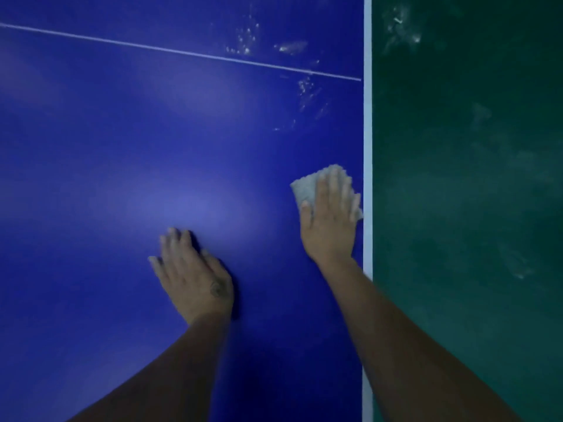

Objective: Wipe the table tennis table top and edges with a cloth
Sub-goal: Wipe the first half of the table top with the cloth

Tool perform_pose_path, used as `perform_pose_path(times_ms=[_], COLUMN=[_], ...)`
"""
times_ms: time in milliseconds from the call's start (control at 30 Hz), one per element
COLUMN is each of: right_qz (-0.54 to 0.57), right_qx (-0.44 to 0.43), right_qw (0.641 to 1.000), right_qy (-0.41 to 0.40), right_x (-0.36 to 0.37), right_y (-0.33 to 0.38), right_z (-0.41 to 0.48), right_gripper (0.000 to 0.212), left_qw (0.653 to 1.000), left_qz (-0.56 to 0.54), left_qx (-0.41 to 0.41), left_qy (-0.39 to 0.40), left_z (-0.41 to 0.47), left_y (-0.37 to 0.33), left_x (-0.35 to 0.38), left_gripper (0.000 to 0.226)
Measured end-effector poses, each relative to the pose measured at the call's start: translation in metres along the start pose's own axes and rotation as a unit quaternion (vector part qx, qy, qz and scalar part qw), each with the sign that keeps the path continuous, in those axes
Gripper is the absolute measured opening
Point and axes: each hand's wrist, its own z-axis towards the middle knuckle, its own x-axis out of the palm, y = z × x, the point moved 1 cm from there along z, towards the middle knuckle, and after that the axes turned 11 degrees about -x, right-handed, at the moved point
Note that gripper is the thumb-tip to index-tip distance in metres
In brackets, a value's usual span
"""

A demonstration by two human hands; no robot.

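Blue fills most of the view: the table tennis table top [122, 147], glossy, with a thin white line [182, 53] crossing it from 9 o'clock toward 2 o'clock. A white edge band [367, 117] runs straight from 12 to 6 o'clock along the top's right side, and beyond it, at 3 o'clock, lies a dark green floor [472, 178].

The pale grey cloth [304, 187] lies flat on the blue surface at about 3 o'clock of the frame, just beside the white band and touching it at its right corner. The right hand [330, 226] rests on top of it, palm down, fingers straight and together, pressing rather than clutching. The cloth shows past the fingertips at 12 o'clock and past the thumb at 10 o'clock.

The left hand [195, 275] lies at 8 o'clock from the cloth, well apart from it, flat on the bare blue with fingers loosely spread, holding nothing.

Whitish smudges [246, 41] mark the top at 1 o'clock, on both sides of the thin line, far ahead of the cloth.
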Motion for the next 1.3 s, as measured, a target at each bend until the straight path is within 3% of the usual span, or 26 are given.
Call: perform_pose_path(times_ms=[133, 267, 333, 433, 500, 533, 633, 667, 800, 833, 967, 1167, 1233, 1300], right_qz=[0.016, 0.003, -0.011, 0.003, -0.001, -0.009, -0.024, -0.027, -0.008, -0.013, -0.025, -0.056, -0.072, -0.077], right_qx=[-0.16, -0.297, -0.276, -0.132, -0.08, -0.102, -0.293, -0.313, -0.14, -0.136, -0.288, -0.498, -0.496, -0.407], right_qw=[0.987, 0.954, 0.961, 0.991, 0.997, 0.995, 0.956, 0.949, 0.99, 0.99, 0.957, 0.865, 0.865, 0.91], right_qy=[0.012, 0.031, 0.015, -0.019, -0.014, -0.009, 0.018, 0.017, 0.023, 0.029, 0.034, 0.033, 0.034, 0.031], right_x=[0.0, 0.001, -0.003, -0.012, -0.017, -0.017, -0.01, -0.011, -0.024, -0.025, -0.02, -0.006, -0.011, -0.024], right_y=[0.03, 0.02, -0.012, -0.079, -0.098, -0.095, -0.09, -0.098, -0.138, -0.135, -0.097, -0.035, -0.049, -0.079], right_z=[0.064, 0.139, 0.163, 0.174, 0.168, 0.159, 0.131, 0.131, 0.157, 0.158, 0.149, 0.168, 0.207, 0.252], right_gripper=[0.069, 0.069, 0.068, 0.07, 0.071, 0.071, 0.071, 0.07, 0.071, 0.072, 0.072, 0.07, 0.07, 0.068], left_qw=[0.991, 0.994, 0.992, 0.991, 0.99, 0.99, 0.988, 0.988, 0.987, 0.986, 0.987, 0.987, 0.987, 0.986], left_qz=[-0.114, 0.018, 0.069, 0.087, 0.091, 0.094, 0.095, 0.097, 0.102, 0.104, 0.097, 0.097, 0.096, 0.099], left_qx=[-0.066, -0.107, -0.106, -0.104, -0.102, -0.105, -0.121, -0.122, -0.126, -0.13, -0.131, -0.128, -0.128, -0.133], left_qy=[0.018, 0.002, -0.006, -0.017, -0.026, -0.023, -0.016, -0.014, -0.007, -0.004, -0.007, -0.021, -0.019, -0.017], left_z=[-0.026, -0.035, -0.036, -0.038, -0.036, -0.036, -0.036, -0.037, -0.037, -0.038, -0.037, -0.038, -0.037, -0.037], left_y=[-0.104, -0.139, -0.138, -0.139, -0.141, -0.14, -0.141, -0.142, -0.145, -0.145, -0.148, -0.147, -0.146, -0.145], left_x=[0.032, 0.073, 0.085, 0.086, 0.087, 0.087, 0.086, 0.085, 0.085, 0.084, 0.081, 0.084, 0.084, 0.083], left_gripper=[0.052, 0.057, 0.063, 0.066, 0.066, 0.066, 0.067, 0.068, 0.068, 0.068, 0.068, 0.067, 0.067, 0.067])
